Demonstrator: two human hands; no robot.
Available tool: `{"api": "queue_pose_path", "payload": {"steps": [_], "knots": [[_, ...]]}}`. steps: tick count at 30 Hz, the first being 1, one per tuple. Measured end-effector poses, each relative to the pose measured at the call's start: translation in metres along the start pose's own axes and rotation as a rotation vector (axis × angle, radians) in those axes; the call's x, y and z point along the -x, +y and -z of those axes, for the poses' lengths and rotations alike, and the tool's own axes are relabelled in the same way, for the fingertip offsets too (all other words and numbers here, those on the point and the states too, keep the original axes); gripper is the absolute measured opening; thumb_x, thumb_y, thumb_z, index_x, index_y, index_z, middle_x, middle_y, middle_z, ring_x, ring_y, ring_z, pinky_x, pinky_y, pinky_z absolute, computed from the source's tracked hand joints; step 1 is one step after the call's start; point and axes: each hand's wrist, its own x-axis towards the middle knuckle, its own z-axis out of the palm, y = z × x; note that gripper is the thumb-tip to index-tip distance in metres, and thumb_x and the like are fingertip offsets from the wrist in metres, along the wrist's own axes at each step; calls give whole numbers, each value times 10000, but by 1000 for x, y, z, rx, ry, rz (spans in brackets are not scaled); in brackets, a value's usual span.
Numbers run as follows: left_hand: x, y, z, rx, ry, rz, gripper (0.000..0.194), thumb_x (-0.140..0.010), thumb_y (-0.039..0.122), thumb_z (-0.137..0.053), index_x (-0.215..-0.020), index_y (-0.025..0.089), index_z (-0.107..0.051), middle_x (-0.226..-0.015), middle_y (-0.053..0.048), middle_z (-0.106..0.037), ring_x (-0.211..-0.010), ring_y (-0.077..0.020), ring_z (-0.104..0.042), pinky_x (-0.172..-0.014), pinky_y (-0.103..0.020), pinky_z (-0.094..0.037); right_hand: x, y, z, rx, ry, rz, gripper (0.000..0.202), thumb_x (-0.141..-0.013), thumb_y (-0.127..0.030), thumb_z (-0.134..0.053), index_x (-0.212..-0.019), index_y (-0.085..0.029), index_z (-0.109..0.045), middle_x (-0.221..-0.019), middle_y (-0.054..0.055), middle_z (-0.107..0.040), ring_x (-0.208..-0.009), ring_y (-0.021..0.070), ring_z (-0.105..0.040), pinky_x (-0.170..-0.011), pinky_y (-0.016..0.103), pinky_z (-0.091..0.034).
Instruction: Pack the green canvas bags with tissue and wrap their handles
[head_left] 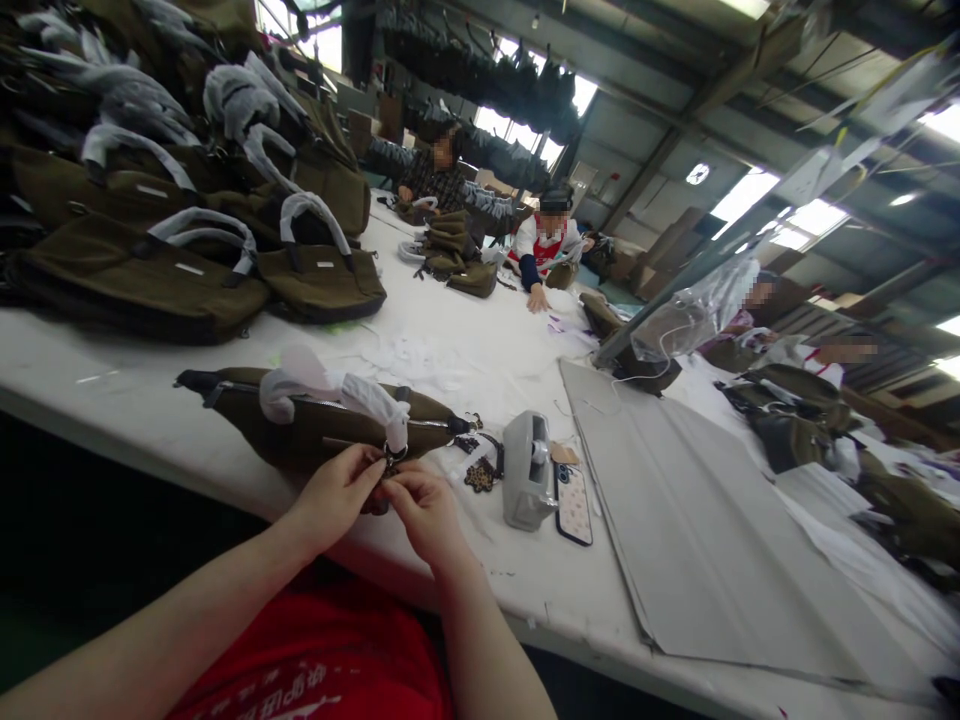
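Note:
A brown handbag lies at the table's near edge, its zip on top and its handles wrapped in white. At the base of one handle is a metal ring. My left hand is closed in a pinch at this ring from the left. My right hand pinches just below the ring; the small thing between its fingertips is mostly hidden. A dark brown piece shows under my fingers. Right of the bag, a leopard-print charm with a dark strap lies on the table.
A grey tape dispenser and a phone stand and lie to the right, beside a large grey board. Brown bags are piled at the left. A post rises from the table. Across it, a co-worker reaches over the white tabletop.

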Motion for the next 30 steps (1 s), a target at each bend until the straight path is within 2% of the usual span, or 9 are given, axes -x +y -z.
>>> {"api": "queue_pose_path", "payload": {"steps": [5, 9, 13, 17, 20, 23, 26, 30], "knots": [[5, 6, -6, 18, 17, 6, 426, -759, 547, -607, -895, 149, -679, -824, -68, -701, -748, -221, -645, -623, -291, -492, 3, 1, 3, -23, -14, 14, 206, -893, -317, -621, -758, -204, -729, -870, 38, -677, -851, 171, -630, -784, 278, -493], [7, 17, -8, 134, 51, 62, 392, -708, 512, -658, -870, 155, -673, -782, -36, -693, -734, -197, -625, -643, -278, -485, 5, -13, 12, 18, -68, 28, 243, -924, -330, -575, -752, -201, -689, -905, 38, -655, -883, 165, -620, -805, 272, -493], [1, 16, -2, 193, 122, 41, 394, -625, 490, -734, -817, 161, -636, -741, -6, -677, -685, -166, -607, -640, -265, -487, 10, -26, 24, 262, -23, 26, 232, -957, -281, -515, -809, -199, -674, -1008, 50, -648, -948, 163, -610, -861, 274, -467], [-5, 9, 10, 22, 104, 50, 477, -630, 513, -736, -938, 152, -681, -783, -31, -711, -639, -169, -613, -578, -266, -479, 12, -31, 36, 466, -27, -25, 236, -973, -245, -467, -991, -214, -700, -791, 14, -691, -767, 154, -637, -727, 255, -453], [-6, 9, 18, -69, 57, 68, 501, -641, 500, -730, -1006, 157, -721, -849, -50, -745, -717, -200, -656, -601, -271, -502, 11, -35, 41, 636, -66, -17, 296, -961, -230, -468, -1146, -254, -698, -847, 18, -741, -757, 166, -669, -684, 254, -442], [-4, 12, 21, -104, 16, 88, 482, -654, 491, -720, -1003, 160, -739, -831, -49, -755, -707, -208, -660, -571, -267, -498, 8, -40, 44, 822, -113, 17, 288, -961, -264, -488, -1139, -293, -711, -950, 25, -763, -822, 188, -693, -681, 259, -436], [-2, 18, 21, -95, 4, 74, 445, -647, 471, -726, -964, 161, -755, -837, -52, -761, -717, -210, -658, -571, -263, -493, 5, -43, 45, 955, -157, 31, 268, -974, -304, -483, -1089, -306, -725, -900, 24, -767, -798, 195, -698, -652, 263, -421], [0, 23, 21, -136, 5, 99, 443, -653, 462, -706, -971, 159, -761, -717, -30, -731, -569, -163, -583, -440, -222, -370, 2, -40, 45, 1045, -181, 42, 259, -966, -276, -488, -1074, -309, -721, -891, 19, -767, -776, 192, -698, -624, 267, -402]]}}
